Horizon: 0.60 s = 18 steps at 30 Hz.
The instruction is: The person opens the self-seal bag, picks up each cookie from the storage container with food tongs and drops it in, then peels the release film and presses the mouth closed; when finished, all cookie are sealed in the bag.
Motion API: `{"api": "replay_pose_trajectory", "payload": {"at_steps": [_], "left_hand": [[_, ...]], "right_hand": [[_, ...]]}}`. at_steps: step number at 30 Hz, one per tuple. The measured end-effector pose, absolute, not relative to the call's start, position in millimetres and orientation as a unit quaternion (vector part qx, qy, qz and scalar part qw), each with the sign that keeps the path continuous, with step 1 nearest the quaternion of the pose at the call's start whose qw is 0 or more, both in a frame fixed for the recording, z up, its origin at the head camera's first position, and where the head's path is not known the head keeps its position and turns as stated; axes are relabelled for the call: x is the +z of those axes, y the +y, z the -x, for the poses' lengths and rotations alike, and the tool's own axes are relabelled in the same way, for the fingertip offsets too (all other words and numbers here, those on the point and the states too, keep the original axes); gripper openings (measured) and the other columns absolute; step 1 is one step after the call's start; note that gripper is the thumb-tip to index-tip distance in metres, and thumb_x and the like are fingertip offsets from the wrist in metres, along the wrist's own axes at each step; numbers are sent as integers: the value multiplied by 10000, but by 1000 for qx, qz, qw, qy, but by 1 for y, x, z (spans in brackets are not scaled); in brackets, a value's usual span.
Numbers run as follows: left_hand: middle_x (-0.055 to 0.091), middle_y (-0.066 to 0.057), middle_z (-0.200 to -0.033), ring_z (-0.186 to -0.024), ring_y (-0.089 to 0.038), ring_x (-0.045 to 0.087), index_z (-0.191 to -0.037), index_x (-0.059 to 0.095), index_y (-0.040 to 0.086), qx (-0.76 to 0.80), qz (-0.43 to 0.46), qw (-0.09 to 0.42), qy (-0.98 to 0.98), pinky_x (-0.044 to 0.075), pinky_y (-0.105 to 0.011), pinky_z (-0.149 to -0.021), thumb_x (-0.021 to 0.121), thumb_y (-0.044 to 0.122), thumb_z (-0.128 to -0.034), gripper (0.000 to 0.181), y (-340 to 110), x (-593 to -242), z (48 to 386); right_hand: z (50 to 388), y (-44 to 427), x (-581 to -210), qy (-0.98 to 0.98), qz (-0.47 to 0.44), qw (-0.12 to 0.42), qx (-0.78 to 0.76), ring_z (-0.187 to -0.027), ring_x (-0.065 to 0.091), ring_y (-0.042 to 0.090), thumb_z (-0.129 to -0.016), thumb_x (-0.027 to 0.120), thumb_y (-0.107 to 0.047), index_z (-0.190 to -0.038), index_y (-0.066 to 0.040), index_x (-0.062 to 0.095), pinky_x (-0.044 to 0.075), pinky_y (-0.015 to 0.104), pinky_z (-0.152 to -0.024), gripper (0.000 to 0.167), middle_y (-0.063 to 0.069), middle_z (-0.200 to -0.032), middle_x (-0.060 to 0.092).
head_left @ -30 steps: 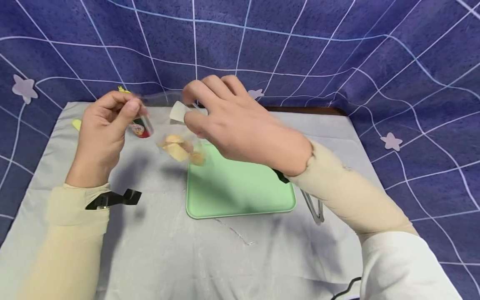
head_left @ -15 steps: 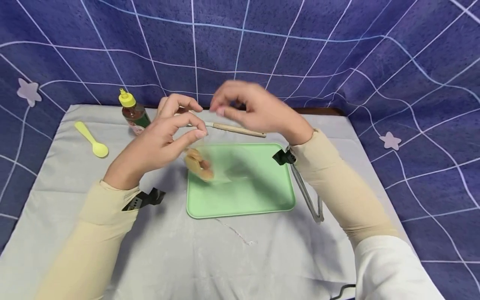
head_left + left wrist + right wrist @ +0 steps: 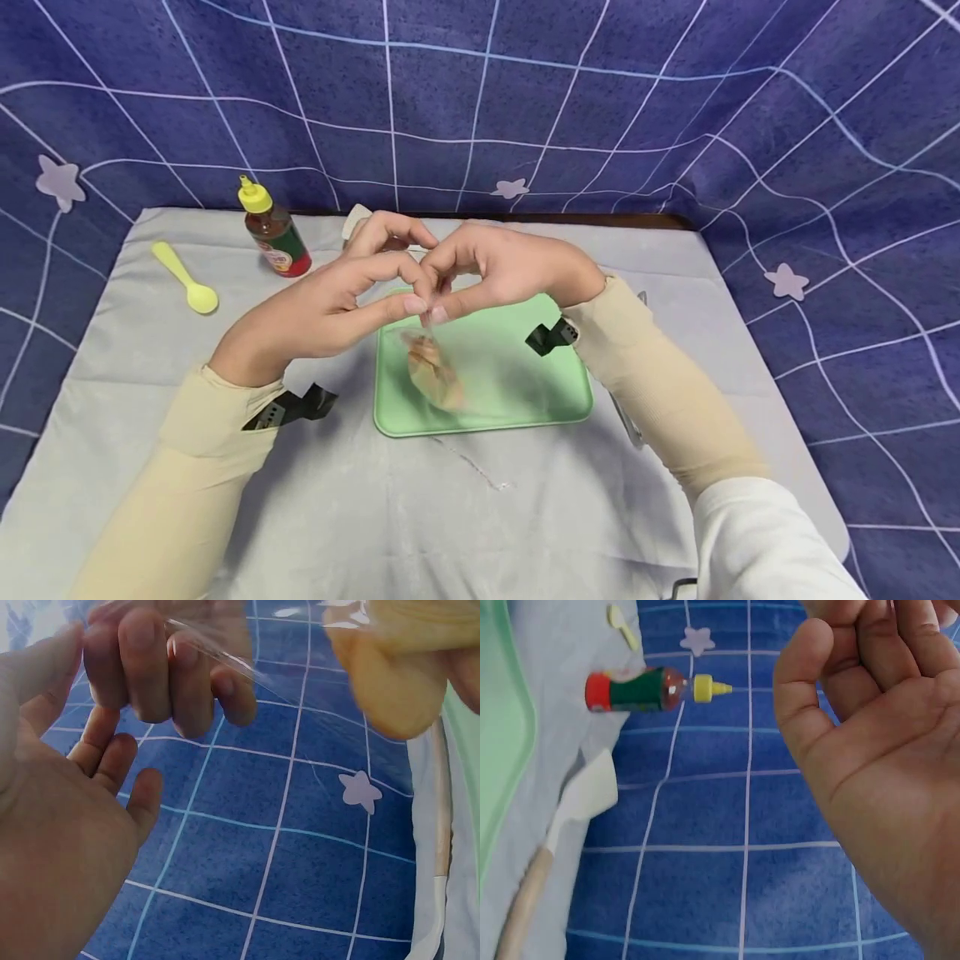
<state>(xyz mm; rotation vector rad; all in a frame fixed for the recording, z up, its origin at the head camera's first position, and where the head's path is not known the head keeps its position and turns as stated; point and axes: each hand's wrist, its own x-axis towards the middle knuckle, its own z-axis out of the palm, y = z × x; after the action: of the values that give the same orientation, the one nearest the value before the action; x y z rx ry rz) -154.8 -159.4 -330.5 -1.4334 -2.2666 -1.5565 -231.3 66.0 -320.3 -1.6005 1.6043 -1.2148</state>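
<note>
A clear plastic bag (image 3: 495,375) holding golden-tan food pieces (image 3: 431,371) hangs over the green tray (image 3: 390,417). My left hand (image 3: 322,304) pinches the bag's top between thumb and forefinger. Against its fingertips, my right hand (image 3: 521,262) pinches the same gathered edge. The left wrist view shows the see-through film stretching from the fingers to the rounded pieces (image 3: 401,690); their exact kind is unclear. In the right wrist view the right hand's fingers (image 3: 799,667) are curled, and the bag is out of sight.
Behind the left hand stands a red sauce bottle (image 3: 277,237) with a yellow cap, beside a yellow spoon (image 3: 183,277). A spatula (image 3: 589,787) with white head and wooden handle lies behind the tray. Metal tongs (image 3: 628,423) lie to the right, mostly under the forearm. A curtain (image 3: 600,100) backs the table.
Both hands have come together over the tray, the left moving rightward. The bag has swung right and down over the tray. The right hand now pinches its top beside the left.
</note>
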Motion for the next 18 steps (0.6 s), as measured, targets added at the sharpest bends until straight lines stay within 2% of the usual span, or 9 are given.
{"api": "replay_pose_trajectory", "payload": {"at_steps": [3,6,8,9,11,15,16,18], "left_hand": [[429,-100,-1357,-1323,-290,357,-1081,644,115,-533,447,25,-718,298,-402,-1087,625,78,-1018,75,-160,-336,156],[486,-177,-1327,-1271,-332,427,-1253,536,-15,-599,404,43,-690,311,-422,-1087,519,224,-1078,296,-163,-344,161],[529,-218,-1279,-1211,-349,487,-1305,474,-72,-643,366,54,-670,348,-421,-1069,434,268,-1101,398,-167,-352,164],[547,-230,-1250,-1180,-347,512,-1284,490,-89,-664,346,54,-660,367,-410,-1055,419,270,-1105,407,-170,-355,165],[581,-231,-1180,-1112,-331,559,-1204,543,-113,-695,306,53,-649,408,-387,-1024,429,174,-1103,324,-174,-364,167],[623,-223,-1070,-1009,-295,615,-1055,603,-116,-728,252,53,-635,464,-362,-965,481,-42,-1044,142,-176,-376,166],[630,-220,-1055,-998,-292,624,-1049,604,-116,-733,245,54,-632,469,-366,-963,494,-58,-1034,125,-176,-378,166],[648,-206,-1047,-993,-284,635,-1055,613,-104,-733,245,62,-631,465,-371,-968,532,18,-1048,147,-174,-380,166]], "right_hand": [[227,67,-322,596,599,271,-462,-749,598,219,-929,719,0,-915,-87,699,515,375,-725,90,-11,-821,660],[222,71,-319,585,585,250,-502,-736,566,232,-924,702,37,-912,-49,702,494,360,-700,87,40,-817,647],[219,75,-314,578,558,235,-547,-740,564,253,-917,691,60,-920,8,700,499,360,-705,53,108,-828,648],[218,77,-311,579,542,220,-568,-746,569,265,-913,693,65,-926,34,698,508,363,-708,34,139,-834,651],[215,81,-303,593,506,176,-602,-742,568,279,-908,694,65,-936,65,693,510,359,-697,28,182,-834,647],[212,85,-289,654,427,48,-622,-676,529,257,-922,712,17,-937,42,703,458,309,-610,30,176,-805,647],[211,86,-286,668,411,15,-620,-647,504,246,-925,713,6,-932,31,707,426,299,-579,26,163,-793,644],[211,85,-283,688,376,-40,-619,-612,467,233,-930,716,-13,-917,5,715,376,288,-539,21,140,-767,640]]}}
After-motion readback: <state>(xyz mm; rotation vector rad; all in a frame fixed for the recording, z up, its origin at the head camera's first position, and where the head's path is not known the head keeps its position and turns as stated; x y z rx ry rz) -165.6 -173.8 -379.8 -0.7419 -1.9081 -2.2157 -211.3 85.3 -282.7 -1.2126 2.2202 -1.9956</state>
